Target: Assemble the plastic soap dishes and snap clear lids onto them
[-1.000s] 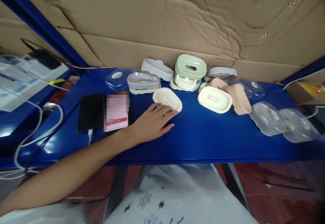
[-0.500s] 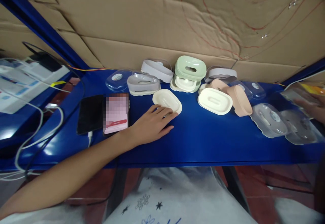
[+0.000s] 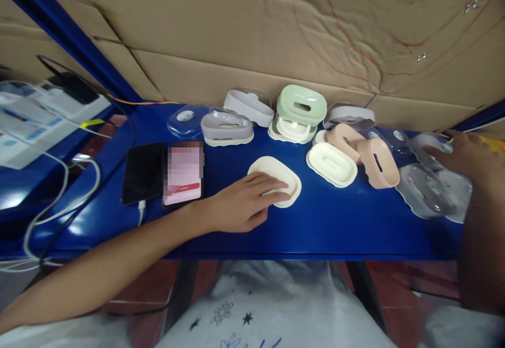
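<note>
A cream oval soap-dish tray lies near the middle of the blue table. My left hand reaches over its near left side, fingers curled down onto the tray and covering part of it. At the right, my right hand is somewhat blurred, its fingers at a clear plastic lid that they seem to grip. Below that hand lie more clear lids, overlapping. A second cream tray sits between my hands, beside peach slotted soap-dish bodies.
Along the cardboard wall stand a green slotted dish on a cream piece, and several grey dishes. A clear lid is behind two phones. White cables and a white box occupy the left.
My left hand has drawn the cream tray toward me and to the right, its fingers now farther over it. My right hand has come leftward into view with a clear lid.
</note>
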`<state>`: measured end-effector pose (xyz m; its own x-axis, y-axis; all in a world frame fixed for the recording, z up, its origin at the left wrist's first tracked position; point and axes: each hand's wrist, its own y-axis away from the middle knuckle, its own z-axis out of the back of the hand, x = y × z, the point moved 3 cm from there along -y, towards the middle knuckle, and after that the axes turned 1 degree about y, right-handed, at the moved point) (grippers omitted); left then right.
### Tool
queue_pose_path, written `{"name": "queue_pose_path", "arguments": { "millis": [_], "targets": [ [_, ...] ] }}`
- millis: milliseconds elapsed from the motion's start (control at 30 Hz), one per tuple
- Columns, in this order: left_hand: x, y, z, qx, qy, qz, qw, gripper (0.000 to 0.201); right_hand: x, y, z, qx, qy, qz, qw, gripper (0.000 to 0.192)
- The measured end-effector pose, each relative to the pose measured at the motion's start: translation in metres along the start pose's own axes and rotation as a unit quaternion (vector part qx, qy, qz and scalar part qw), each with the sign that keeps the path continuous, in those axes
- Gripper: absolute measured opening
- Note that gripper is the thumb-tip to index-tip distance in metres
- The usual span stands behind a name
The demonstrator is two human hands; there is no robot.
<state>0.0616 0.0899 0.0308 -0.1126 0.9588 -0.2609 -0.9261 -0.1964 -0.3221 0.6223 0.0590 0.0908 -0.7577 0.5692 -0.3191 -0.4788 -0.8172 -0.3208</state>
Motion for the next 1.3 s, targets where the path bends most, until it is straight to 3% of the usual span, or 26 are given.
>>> {"name": "queue_pose_path", "arguments": {
  "millis": [33, 133, 233, 300, 400, 500, 567, 633, 700, 800, 900, 1000, 1100, 1200, 1300],
  "targets": [
    [0.002, -0.001, 0.001, 0.000, -0.019, 0.015, 1.000, 0.045, 0.011, 0.012, 0.012, 0.008, -0.029, -0.001, 1.000, 0.060],
    [0.010, -0.002, 0.004, 0.008, -0.071, 0.067, 0.995, 0.042, 0.068, 0.060, 0.056, -0.011, -0.158, 0.123, 0.980, 0.040],
    [0.013, -0.001, 0.005, 0.016, -0.100, 0.092, 0.991, 0.035, 0.145, 0.113, 0.092, -0.033, -0.233, 0.358, 0.904, 0.044],
    [0.012, 0.000, 0.004, 0.016, -0.101, 0.078, 0.992, 0.030, 0.185, 0.136, 0.097, -0.047, -0.188, 0.415, 0.889, 0.045],
    [0.005, 0.002, 0.001, 0.007, -0.080, 0.020, 0.997, 0.026, 0.216, 0.153, 0.084, -0.065, -0.155, 0.417, 0.893, 0.034],
    [0.000, 0.004, -0.002, 0.011, -0.077, -0.022, 0.997, 0.021, 0.224, 0.162, 0.073, -0.057, -0.224, 0.468, 0.853, 0.032],
    [0.001, 0.004, -0.003, 0.012, -0.087, -0.009, 0.996, 0.019, 0.222, 0.166, 0.073, -0.038, -0.281, 0.522, 0.805, 0.035],
    [0.005, 0.004, -0.001, 0.011, -0.105, 0.027, 0.994, 0.017, 0.218, 0.165, 0.078, -0.041, -0.302, 0.531, 0.791, 0.035],
    [0.010, 0.004, 0.002, 0.012, -0.126, 0.068, 0.990, 0.015, 0.209, 0.157, 0.085, -0.073, -0.275, 0.475, 0.833, 0.035],
    [0.017, 0.002, 0.006, 0.003, -0.159, 0.134, 0.978, 0.017, 0.190, 0.142, 0.090, -0.112, -0.161, 0.305, 0.932, 0.046],
    [0.024, 0.002, 0.007, -0.009, -0.188, 0.198, 0.962, 0.021, 0.170, 0.132, 0.086, -0.079, -0.044, 0.155, 0.984, 0.056],
    [0.028, 0.001, 0.007, -0.018, -0.202, 0.207, 0.957, 0.024, 0.158, 0.126, 0.080, -0.022, -0.016, 0.106, 0.994, 0.047],
    [0.028, 0.001, 0.005, -0.024, -0.195, 0.184, 0.963, 0.029, 0.159, 0.127, 0.084, -0.053, -0.056, 0.121, 0.990, 0.040],
    [0.025, 0.001, 0.003, -0.025, -0.178, 0.153, 0.972, 0.033, 0.174, 0.138, 0.093, -0.135, -0.131, 0.201, 0.961, 0.042],
    [0.022, 0.000, 0.000, -0.011, -0.160, 0.131, 0.978, 0.035, 0.199, 0.155, 0.093, -0.164, -0.203, 0.314, 0.913, 0.040]
  ]
}}
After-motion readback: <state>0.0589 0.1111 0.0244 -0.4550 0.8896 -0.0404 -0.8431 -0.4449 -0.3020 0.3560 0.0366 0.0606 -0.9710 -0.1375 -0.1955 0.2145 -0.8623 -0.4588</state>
